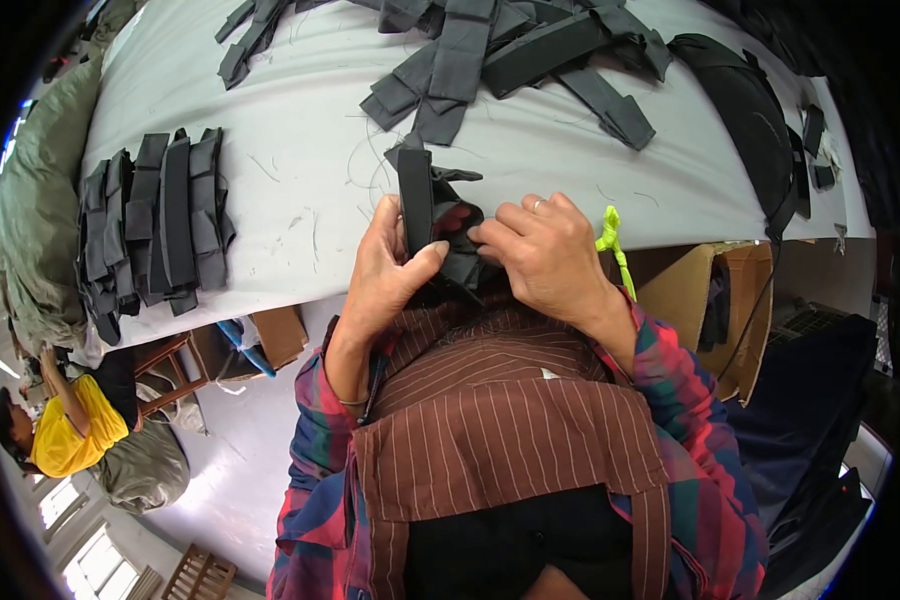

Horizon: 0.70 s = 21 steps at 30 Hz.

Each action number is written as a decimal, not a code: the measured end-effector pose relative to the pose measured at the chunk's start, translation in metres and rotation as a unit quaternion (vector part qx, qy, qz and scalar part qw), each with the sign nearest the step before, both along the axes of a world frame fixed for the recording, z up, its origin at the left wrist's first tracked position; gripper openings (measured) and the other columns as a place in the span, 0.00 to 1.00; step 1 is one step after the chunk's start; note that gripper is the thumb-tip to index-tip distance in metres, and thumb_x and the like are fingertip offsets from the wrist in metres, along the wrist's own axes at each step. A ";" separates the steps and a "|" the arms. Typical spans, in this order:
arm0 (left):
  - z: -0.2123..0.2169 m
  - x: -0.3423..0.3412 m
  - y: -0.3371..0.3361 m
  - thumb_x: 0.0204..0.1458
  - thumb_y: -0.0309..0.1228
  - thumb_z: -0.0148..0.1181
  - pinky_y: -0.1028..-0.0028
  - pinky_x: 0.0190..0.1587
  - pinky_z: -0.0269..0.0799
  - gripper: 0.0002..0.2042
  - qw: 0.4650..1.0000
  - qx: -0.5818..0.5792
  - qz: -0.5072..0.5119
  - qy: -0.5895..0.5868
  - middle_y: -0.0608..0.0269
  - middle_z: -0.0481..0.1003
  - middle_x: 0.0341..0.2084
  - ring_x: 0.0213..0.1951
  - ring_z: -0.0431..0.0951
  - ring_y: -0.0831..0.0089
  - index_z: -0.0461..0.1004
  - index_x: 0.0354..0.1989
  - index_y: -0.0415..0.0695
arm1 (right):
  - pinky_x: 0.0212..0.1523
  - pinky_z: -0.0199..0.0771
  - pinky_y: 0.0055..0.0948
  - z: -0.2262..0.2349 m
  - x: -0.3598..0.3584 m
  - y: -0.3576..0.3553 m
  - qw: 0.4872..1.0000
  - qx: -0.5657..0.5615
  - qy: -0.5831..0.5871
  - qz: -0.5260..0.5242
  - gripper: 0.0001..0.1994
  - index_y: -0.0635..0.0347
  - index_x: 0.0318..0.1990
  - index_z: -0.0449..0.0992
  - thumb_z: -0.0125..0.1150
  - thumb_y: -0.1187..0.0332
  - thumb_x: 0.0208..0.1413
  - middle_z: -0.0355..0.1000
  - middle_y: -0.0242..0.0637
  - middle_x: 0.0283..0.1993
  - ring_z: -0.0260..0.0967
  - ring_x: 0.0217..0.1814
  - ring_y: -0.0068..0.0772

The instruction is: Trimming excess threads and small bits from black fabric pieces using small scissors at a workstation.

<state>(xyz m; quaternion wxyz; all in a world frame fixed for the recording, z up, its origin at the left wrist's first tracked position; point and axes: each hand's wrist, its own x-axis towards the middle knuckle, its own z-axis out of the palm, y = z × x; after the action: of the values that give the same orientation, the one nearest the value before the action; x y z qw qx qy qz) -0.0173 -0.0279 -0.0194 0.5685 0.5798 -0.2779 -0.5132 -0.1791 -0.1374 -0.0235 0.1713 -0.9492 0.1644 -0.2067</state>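
Both my hands hold one dark grey fabric strap piece (422,200) at the near edge of the white table (300,170). My left hand (388,270) grips it from the left, thumb pressed across the folded end. My right hand (542,250), with a ring on one finger, pinches the bunched black part from the right. The strap's upper end stands up above my fingers. Its lower part is hidden between my hands.
A row of folded grey strap pieces (155,225) lies at the table's left. A loose heap of the same straps (490,55) covers the far middle. A black bag part (745,120) lies right. A cardboard box (730,300) stands below. A person in yellow (65,425) sits lower left.
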 end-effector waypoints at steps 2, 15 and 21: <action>0.002 0.001 0.000 0.47 0.22 0.55 0.78 0.43 0.70 0.18 1.000 0.006 -0.005 0.003 0.56 0.72 0.40 0.41 0.72 0.78 0.60 0.47 0.34 | 0.30 0.57 0.32 -0.002 0.001 0.000 1.000 -0.014 0.004 0.000 0.07 0.52 0.30 0.76 0.65 0.66 0.42 0.66 0.27 0.25 0.63 0.29 0.31; 0.002 0.001 0.000 0.48 0.22 0.55 0.78 0.44 0.69 0.17 1.000 0.011 -0.005 0.002 0.57 0.71 0.40 0.41 0.72 0.78 0.61 0.46 0.35 | 0.30 0.57 0.32 -0.006 0.002 0.002 1.000 -0.029 0.008 0.008 0.06 0.52 0.29 0.75 0.64 0.66 0.43 0.66 0.27 0.25 0.63 0.29 0.30; 0.000 0.005 0.003 0.48 0.20 0.55 0.80 0.42 0.68 0.17 1.000 0.027 -0.015 -0.006 0.60 0.71 0.39 0.40 0.70 0.80 0.61 0.46 0.36 | 0.29 0.58 0.32 -0.005 0.006 0.004 0.999 -0.028 -0.026 0.002 0.02 0.52 0.27 0.74 0.59 0.70 0.43 0.66 0.28 0.23 0.64 0.28 0.31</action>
<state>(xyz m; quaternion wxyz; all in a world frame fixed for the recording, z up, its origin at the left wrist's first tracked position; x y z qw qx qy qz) -0.0126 -0.0245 -0.0198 0.5434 0.5940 -0.2759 -0.5252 -0.1732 -0.1333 -0.0281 0.1492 -0.9481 0.1525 -0.2357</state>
